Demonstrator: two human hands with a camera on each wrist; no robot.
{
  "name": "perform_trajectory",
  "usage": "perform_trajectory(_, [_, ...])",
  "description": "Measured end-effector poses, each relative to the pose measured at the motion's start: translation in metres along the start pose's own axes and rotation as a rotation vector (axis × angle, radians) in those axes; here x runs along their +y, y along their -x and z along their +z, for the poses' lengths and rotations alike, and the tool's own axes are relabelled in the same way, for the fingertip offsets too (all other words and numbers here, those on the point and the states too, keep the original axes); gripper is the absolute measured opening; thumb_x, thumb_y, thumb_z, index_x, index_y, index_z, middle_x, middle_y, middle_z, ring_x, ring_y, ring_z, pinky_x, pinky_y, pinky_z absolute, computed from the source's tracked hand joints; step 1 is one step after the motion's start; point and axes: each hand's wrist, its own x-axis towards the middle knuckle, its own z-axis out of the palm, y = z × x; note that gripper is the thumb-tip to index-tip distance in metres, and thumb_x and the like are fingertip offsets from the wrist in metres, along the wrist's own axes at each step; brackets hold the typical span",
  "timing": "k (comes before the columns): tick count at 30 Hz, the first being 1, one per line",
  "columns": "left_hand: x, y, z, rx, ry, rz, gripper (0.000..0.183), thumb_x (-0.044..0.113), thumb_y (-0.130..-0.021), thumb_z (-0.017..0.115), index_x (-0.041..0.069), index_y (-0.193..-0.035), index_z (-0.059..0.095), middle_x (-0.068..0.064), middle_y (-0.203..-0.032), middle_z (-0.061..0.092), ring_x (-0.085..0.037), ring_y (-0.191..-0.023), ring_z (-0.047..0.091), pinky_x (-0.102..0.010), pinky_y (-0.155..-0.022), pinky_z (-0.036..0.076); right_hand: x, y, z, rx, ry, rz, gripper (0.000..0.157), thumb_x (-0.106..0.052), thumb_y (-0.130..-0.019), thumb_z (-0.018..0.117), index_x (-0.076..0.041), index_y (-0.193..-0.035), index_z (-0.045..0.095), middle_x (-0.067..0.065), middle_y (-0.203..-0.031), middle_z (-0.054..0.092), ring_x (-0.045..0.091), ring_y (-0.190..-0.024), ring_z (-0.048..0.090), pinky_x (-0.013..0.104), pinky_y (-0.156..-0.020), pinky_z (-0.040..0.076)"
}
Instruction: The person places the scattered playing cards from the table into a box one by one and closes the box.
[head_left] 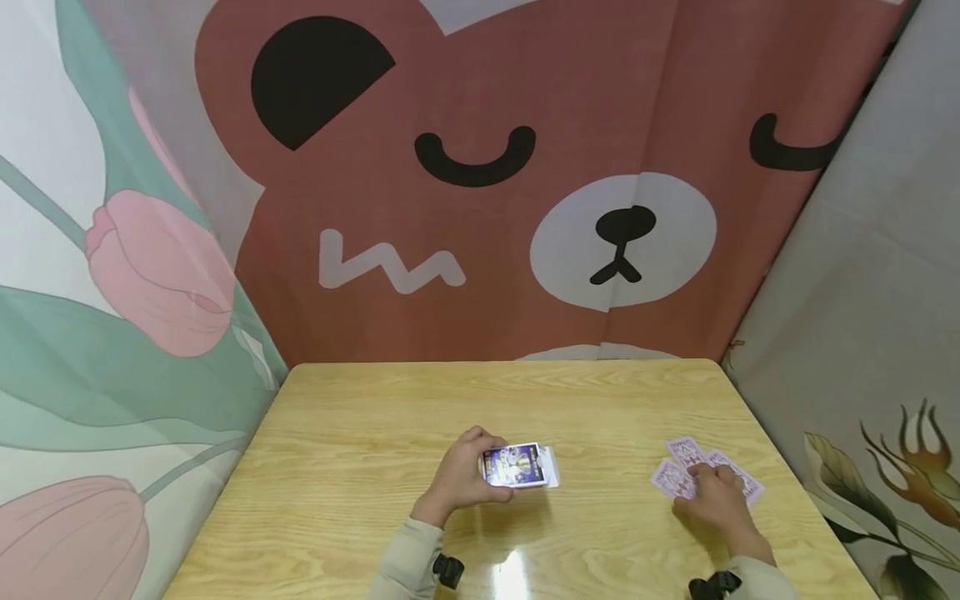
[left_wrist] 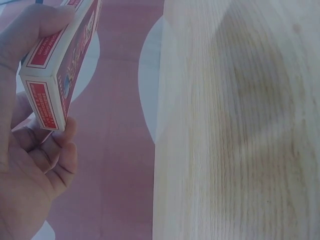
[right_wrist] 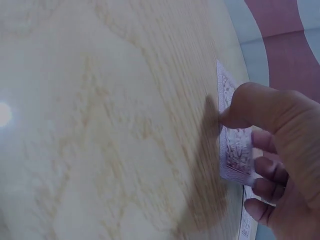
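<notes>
My left hand (head_left: pixel 468 471) holds a playing-card box (head_left: pixel 516 465) above the middle of the table, thumb and fingers on its opposite sides. The box's printed face is turned up, and a white flap (head_left: pixel 552 467) sticks out at its right end. In the left wrist view, the card box (left_wrist: pixel 45 102) shows a white edge with red panels. On the right side of the table, my right hand (head_left: pixel 716 496) is over several spread playing cards (head_left: pixel 684 450) with pinkish patterned backs. In the right wrist view, thumb and curled fingers pinch one playing card (right_wrist: pixel 237 150) across its width; another lies partly hidden below.
The wooden table (head_left: pixel 360 433) reaches back to a brown curtain (head_left: pixel 360 192) with a bear design. Flowered cloths hang along its left (head_left: pixel 90 375) and right (head_left: pixel 847 333) sides. Light glares off the table's front.
</notes>
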Motion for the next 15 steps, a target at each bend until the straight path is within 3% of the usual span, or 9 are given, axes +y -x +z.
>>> perform_trajectory(6, [-0.0014, 0.0004, -0.0006, -0.002, -0.003, 0.003, 0.065, 0.033, -0.050, 0.087, 0.008, -0.106, 0.067, 0.008, -0.091, 0.052, -0.006, -0.080, 0.049, -0.022, -0.072, 0.045, -0.0079, 0.0078, 0.0008, 0.038, -0.102, 0.044, 0.063, -0.017, -0.063, 0.075, 0.006, -0.114, 0.046, 0.037, -0.103, 0.034, 0.055, -0.097, 0.030, 0.060, -0.075, 0.034])
perform_trajectory(10, [-0.0010, 0.0004, -0.0015, 0.002, -0.008, 0.002, 0.065, 0.030, -0.049, 0.088, 0.008, -0.106, 0.067, 0.007, -0.092, 0.052, -0.007, -0.080, 0.049, -0.023, -0.072, 0.045, -0.0082, 0.0101, 0.0021, 0.110, -0.119, 0.007, 0.058, -0.010, -0.064, 0.072, 0.005, -0.114, 0.048, 0.037, -0.096, 0.040, 0.053, -0.095, 0.037, 0.060, -0.074, 0.038])
perform_trajectory(15, [-0.0008, 0.0003, -0.0021, 0.005, -0.014, 0.007, 0.064, 0.030, -0.049, 0.088, 0.008, -0.105, 0.067, 0.007, -0.092, 0.052, -0.007, -0.080, 0.049, -0.023, -0.072, 0.045, -0.0077, 0.0103, 0.0029, 0.127, -0.137, 0.004, 0.051, -0.002, -0.069, 0.070, 0.006, -0.115, 0.049, 0.028, -0.083, 0.053, 0.051, -0.100, 0.031, 0.060, -0.072, 0.039])
